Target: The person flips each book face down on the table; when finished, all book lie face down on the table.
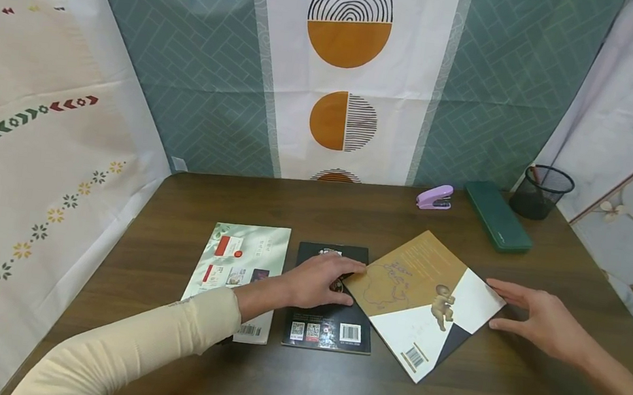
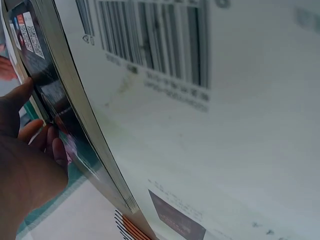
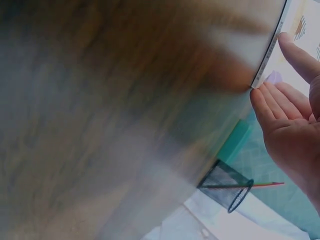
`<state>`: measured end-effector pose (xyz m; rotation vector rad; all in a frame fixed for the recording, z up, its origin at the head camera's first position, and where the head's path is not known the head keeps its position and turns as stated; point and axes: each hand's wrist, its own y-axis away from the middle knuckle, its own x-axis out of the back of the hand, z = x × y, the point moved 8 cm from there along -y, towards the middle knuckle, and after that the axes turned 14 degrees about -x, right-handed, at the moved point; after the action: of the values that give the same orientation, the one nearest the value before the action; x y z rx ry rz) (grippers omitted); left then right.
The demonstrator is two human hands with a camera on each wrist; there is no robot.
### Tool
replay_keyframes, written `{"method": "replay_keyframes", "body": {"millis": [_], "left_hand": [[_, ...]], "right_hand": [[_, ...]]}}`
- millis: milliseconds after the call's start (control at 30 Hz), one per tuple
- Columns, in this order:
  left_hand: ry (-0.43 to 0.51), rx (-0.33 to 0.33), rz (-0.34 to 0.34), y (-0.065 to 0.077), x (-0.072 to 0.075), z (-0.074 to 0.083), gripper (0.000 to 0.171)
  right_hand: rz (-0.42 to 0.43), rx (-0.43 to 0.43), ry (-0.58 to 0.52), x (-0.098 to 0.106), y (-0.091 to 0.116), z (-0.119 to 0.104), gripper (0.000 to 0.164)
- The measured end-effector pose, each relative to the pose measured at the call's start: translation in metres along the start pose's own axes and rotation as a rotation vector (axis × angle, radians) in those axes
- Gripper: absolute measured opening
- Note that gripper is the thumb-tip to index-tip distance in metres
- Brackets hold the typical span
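A gold and white book (image 1: 399,293) with a small figure and a barcode lies turned like a diamond. Its left corner overlaps a black book (image 1: 329,334) with QR codes. My left hand (image 1: 321,280) is over the black book, thumb and fingers at that corner. At the opposite corner, my right hand (image 1: 544,321) touches the edges with straight fingers and thumb; the right wrist view shows these fingers (image 3: 272,102) against the book's edge (image 3: 267,55). Left of the black book, a pale green book (image 1: 254,242) lies partly under my left forearm.
Toward the back right of the brown table (image 1: 222,196) are a purple stapler (image 1: 434,197), a long dark green case (image 1: 498,216) and a black mesh pen cup (image 1: 537,195) with a pencil in it. Patterned cloth (image 1: 206,78) hangs behind the table and along both sides.
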<state>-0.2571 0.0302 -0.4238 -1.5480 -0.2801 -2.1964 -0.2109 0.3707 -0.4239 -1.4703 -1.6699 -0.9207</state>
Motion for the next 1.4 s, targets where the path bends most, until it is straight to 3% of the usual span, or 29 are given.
{"method": "replay_keyframes", "body": {"millis": [367,667,933,1200,1400], "left_hand": [[-0.058,0.032,0.048,-0.003,-0.002,0.007,0.056],[-0.078,0.042,0.042,-0.001,-0.005,0.016,0.059],[-0.036,-0.012,0.005,-0.003,-0.006,0.017,0.064],[-0.127,-0.050,-0.025,-0.007,-0.008,0.023,0.068],[-0.103,-0.079,-0.058,-0.007,-0.012,0.023,0.078]], "right_hand": [[0.031,-0.071,0.050,-0.009,-0.003,-0.001,0.074],[0.062,-0.053,0.051,-0.008,-0.006,-0.001,0.066],[0.026,-0.038,0.064,-0.008,-0.008,-0.004,0.074],[0.020,-0.027,0.083,-0.004,-0.018,-0.006,0.073],[0.001,-0.057,0.107,-0.003,-0.026,-0.005,0.072]]}}
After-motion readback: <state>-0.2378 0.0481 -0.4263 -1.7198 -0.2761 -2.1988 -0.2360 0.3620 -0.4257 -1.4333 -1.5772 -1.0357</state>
